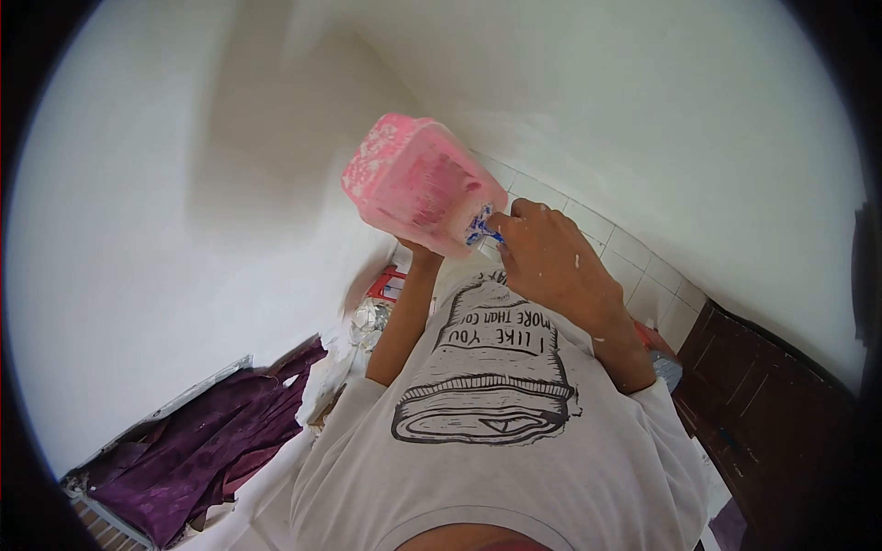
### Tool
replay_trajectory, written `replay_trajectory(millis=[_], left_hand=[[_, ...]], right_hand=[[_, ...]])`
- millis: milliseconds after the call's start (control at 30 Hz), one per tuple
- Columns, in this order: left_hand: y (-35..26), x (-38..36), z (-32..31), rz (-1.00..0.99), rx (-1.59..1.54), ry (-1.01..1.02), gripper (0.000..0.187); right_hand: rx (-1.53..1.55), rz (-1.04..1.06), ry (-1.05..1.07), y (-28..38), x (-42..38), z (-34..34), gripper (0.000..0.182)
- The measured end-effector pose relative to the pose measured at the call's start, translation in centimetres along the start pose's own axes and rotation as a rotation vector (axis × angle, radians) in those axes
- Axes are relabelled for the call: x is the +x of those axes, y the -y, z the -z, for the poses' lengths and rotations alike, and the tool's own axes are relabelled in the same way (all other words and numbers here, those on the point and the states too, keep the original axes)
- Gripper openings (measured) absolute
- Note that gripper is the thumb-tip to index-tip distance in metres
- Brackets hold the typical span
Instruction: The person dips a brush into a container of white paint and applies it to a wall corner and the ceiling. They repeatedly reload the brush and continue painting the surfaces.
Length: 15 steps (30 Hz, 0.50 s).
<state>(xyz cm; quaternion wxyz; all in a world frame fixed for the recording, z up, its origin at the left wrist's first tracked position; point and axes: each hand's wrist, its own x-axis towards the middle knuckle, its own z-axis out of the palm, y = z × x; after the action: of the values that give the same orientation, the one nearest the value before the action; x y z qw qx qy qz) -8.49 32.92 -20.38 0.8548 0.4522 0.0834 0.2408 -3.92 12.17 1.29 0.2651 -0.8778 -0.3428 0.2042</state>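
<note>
My left hand (420, 249) holds up a pink plastic container (432, 174) from below, its fingers mostly hidden behind it. The container is tilted with its open side towards me, and white paint-like residue coats its outside and inner walls. My right hand (556, 257) is closed around a small blue tool (481, 225) smeared with white, whose exact kind I cannot make out. The tool's end is inside the container's near right corner. White specks dot the back of my right hand.
White walls (119, 230) meet in a corner ahead, with white floor tiles (625, 271) below. A purple cloth (211, 441) lies at lower left. A red object (386, 283) shows behind my left arm. A dark brown wooden piece of furniture (763, 404) stands at right.
</note>
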Motion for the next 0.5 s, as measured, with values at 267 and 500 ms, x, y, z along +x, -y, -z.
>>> replay_trajectory(millis=[267, 500], left_hand=[[-0.8, -2.6, -1.1, -0.238, 0.696, 0.279, 0.071], [-2.3, -4.4, -5.8, 0.190, -0.169, 0.181, 0.074]], right_hand=[[0.076, 0.159, -0.111, -0.3, -1.0, -1.0, 0.024], [0.390, 0.078, -0.331, 1.5, -2.8, 2.4, 0.023]])
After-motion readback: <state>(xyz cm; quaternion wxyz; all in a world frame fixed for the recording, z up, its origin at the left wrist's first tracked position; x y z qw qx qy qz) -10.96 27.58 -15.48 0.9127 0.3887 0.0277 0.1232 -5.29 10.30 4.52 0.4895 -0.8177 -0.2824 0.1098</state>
